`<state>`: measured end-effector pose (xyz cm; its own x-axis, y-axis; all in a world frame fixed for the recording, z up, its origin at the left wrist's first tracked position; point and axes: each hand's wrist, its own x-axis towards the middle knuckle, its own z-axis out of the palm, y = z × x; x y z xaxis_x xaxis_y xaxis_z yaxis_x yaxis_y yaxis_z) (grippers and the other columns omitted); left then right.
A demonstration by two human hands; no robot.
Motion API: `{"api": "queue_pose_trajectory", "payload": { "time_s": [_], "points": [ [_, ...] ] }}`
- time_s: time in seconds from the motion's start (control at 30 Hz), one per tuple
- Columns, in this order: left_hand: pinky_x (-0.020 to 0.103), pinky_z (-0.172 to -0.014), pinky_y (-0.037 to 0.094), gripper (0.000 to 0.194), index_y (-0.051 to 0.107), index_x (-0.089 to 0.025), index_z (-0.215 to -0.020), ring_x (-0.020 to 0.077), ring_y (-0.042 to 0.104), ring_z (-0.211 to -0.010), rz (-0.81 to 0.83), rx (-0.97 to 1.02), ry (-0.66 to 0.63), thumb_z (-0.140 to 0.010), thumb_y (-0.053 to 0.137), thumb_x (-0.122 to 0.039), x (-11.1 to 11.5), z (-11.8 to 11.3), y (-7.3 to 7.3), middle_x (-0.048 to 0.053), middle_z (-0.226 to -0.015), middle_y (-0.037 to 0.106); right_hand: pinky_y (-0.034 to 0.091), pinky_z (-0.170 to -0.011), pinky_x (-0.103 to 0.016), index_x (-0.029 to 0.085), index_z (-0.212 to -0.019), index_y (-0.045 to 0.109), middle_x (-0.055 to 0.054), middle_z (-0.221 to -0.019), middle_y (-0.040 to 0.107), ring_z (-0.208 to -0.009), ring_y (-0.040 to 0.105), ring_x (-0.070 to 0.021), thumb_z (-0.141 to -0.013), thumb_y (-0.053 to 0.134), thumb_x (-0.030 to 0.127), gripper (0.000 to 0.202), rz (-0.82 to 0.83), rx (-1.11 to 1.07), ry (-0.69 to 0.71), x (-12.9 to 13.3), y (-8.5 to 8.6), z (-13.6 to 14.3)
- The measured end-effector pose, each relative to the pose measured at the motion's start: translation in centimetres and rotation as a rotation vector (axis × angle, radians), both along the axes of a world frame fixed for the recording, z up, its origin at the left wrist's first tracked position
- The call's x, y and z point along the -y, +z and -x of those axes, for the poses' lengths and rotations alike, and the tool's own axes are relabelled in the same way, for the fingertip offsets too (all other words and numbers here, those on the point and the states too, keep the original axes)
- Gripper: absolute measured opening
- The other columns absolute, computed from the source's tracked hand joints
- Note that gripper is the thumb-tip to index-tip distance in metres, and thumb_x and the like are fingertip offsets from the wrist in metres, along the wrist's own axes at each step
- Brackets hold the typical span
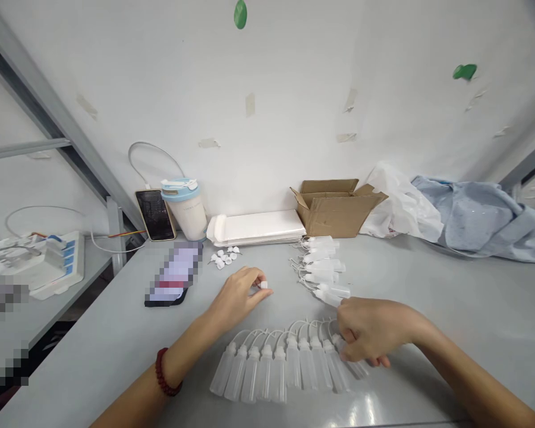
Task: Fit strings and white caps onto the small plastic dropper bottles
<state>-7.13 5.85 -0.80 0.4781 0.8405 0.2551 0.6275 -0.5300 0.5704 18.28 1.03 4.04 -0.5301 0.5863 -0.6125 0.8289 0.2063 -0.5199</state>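
Observation:
My left hand (243, 292) pinches a small white cap (263, 285) between thumb and fingertips, above the grey table. In front of me lies a fanned row of translucent plastic squeeze bottles (267, 374), their thin tethered tips curving away from me. At the right end of that row, my right hand (374, 330) has its fingers curled on the last bottle (359, 367), which it partly covers. A second group of similar bottles (323, 267) lies beyond my right hand. Several loose white caps (225, 257) are scattered beyond my left hand.
Along the wall stand a propped phone (156, 215), a blue-lidded cup (185, 208), a stack of white packets (258, 227), an open cardboard box (339, 208), a white plastic bag (401, 202) and bluish cloth (477, 214). Another phone (173, 273) lies left; a power strip (62, 267) sits beyond.

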Motion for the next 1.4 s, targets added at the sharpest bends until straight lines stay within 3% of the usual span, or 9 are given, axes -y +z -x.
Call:
{"api": "queue_pose_trajectory", "payload": {
  "time_s": [0.23, 0.43, 0.67, 0.8, 0.97, 1.2, 1.3, 1.4],
  "points": [
    [0.024, -0.061, 0.044, 0.016, 0.058, -0.018, -0.075, 0.0125, 0.055, -0.062, 0.205, 0.197, 0.031, -0.073, 0.068, -0.030, 1.1, -1.0, 1.1, -0.002, -0.068, 0.060, 0.038, -0.039, -0.020, 0.018, -0.037, 0.038, 0.005, -0.035, 0.046, -0.033, 0.048, -0.0098, -0.063, 0.048, 0.014, 0.028, -0.075, -0.054, 0.004, -0.4, 0.2, -0.9],
    [0.023, -0.059, 0.043, 0.023, 0.060, -0.015, -0.072, 0.0125, 0.055, -0.062, 0.529, 0.395, 0.038, -0.063, 0.075, -0.031, 1.6, -1.4, 1.1, -0.003, -0.063, 0.058, 0.038, -0.045, -0.020, 0.018, -0.052, 0.044, 0.004, -0.046, 0.055, -0.043, 0.052, -0.0105, -0.070, 0.052, 0.016, 0.020, -0.140, -0.244, -0.079, -0.5, 1.1, -0.9],
    [0.022, -0.057, 0.043, 0.019, 0.063, -0.013, -0.078, 0.0113, 0.056, -0.061, 0.756, 0.518, -0.040, -0.066, 0.071, -0.025, 2.8, -2.1, 1.7, -0.001, -0.066, 0.061, 0.035, -0.046, -0.019, 0.014, -0.073, 0.061, 0.003, -0.053, 0.053, -0.049, 0.050, -0.0097, -0.076, 0.053, 0.018, 0.009, -0.314, -0.476, -0.134, -0.4, -0.6, 1.8],
    [0.022, -0.057, 0.045, 0.019, 0.064, -0.015, -0.085, 0.0117, 0.054, -0.064, 0.752, 0.527, -0.081, -0.070, 0.066, -0.027, 3.1, -2.1, 2.3, 0.001, -0.075, 0.061, 0.038, -0.053, -0.021, 0.015, -0.084, 0.066, 0.001, -0.063, 0.058, -0.057, 0.049, -0.0114, -0.078, 0.052, 0.018, 0.015, -0.428, -0.495, -0.114, -0.1, -1.3, 2.6],
    [0.023, -0.067, 0.047, 0.014, 0.064, -0.016, -0.086, 0.0134, 0.053, -0.072, 0.599, 0.465, -0.158, -0.077, 0.059, -0.025, 3.2, -1.8, 2.6, 0.002, -0.079, 0.060, 0.039, -0.057, -0.023, 0.018, -0.086, 0.067, -0.001, -0.071, 0.059, -0.063, 0.049, -0.0129, -0.085, 0.049, 0.023, 0.018, -0.507, -0.504, -0.104, 0.0, -1.0, 2.8],
    [0.024, -0.069, 0.047, 0.015, 0.064, -0.015, -0.081, 0.0145, 0.055, -0.073, 0.489, 0.432, -0.083, -0.078, 0.060, -0.029, 2.9, -1.6, 2.3, 0.002, -0.076, 0.061, 0.044, -0.064, -0.026, 0.019, -0.103, 0.060, -0.006, -0.096, 0.063, -0.078, 0.056, -0.0162, -0.087, 0.051, 0.033, 0.022, -0.486, -0.568, -0.275, -0.3, -1.3, 2.7],
    [0.024, -0.065, 0.048, 0.018, 0.064, -0.015, -0.082, 0.0147, 0.058, -0.071, 0.560, 0.433, -0.072, -0.079, 0.058, -0.031, 3.0, -1.7, 2.2, 0.002, -0.075, 0.063, 0.043, -0.062, -0.026, 0.019, -0.099, 0.057, -0.005, -0.088, 0.065, -0.076, 0.058, -0.0165, -0.090, 0.046, 0.035, 0.022, -0.491, -0.618, -0.313, -0.2, -1.8, 2.9],
    [0.024, -0.063, 0.049, 0.016, 0.064, -0.015, -0.084, 0.0144, 0.059, -0.068, 0.597, 0.431, -0.081, -0.079, 0.058, -0.030, 3.2, -1.7, 2.2, 0.003, -0.075, 0.065, 0.039, -0.055, -0.024, 0.019, -0.100, 0.052, -0.001, -0.072, 0.063, -0.061, 0.054, -0.0139, -0.093, 0.039, 0.036, 0.022, -0.482, -0.624, -0.318, -0.2, -2.4, 3.1]
  ]
}}
